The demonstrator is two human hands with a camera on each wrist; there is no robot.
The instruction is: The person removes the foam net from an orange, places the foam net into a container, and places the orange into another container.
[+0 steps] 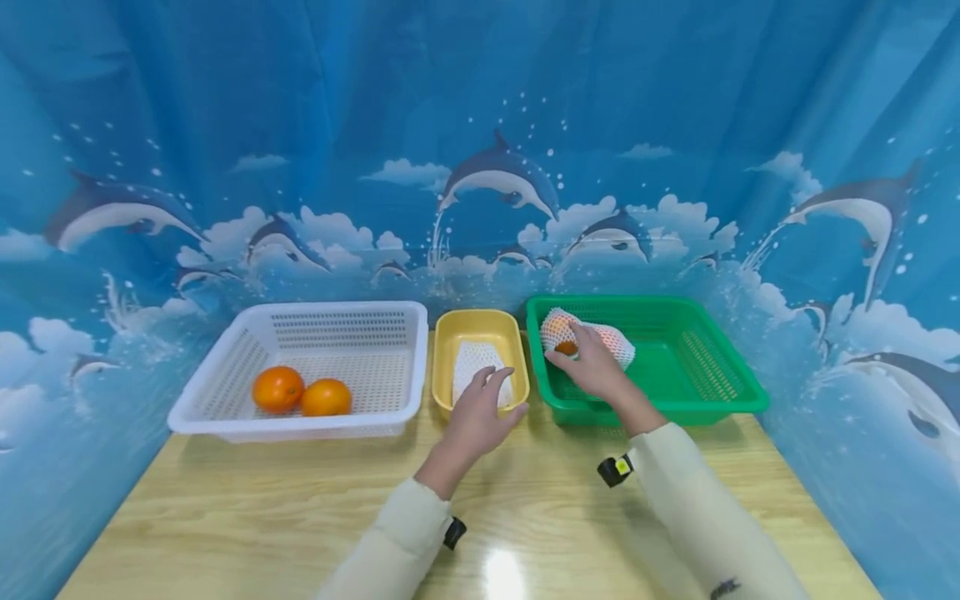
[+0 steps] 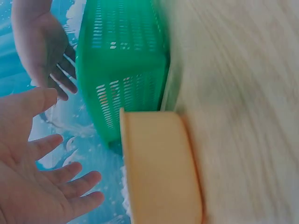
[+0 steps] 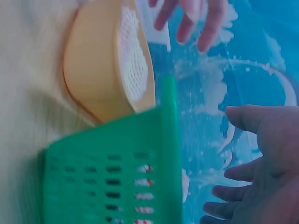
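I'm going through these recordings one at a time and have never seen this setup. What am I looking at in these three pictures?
There is no robot here: these are a person's bare hands. The widest picture comes from a camera on the head, looking forward and down. The other two come from cameras worn on the left and right wrists, so they look tilted.

On the wooden table, from left to right, stand a white basket with two oranges, a small yellow tray with white foam netting, and a green basket with two net-wrapped bundles, one showing something orange.

The left hand is at the yellow tray, the right hand over the green basket. Both have spread fingers and hold nothing.
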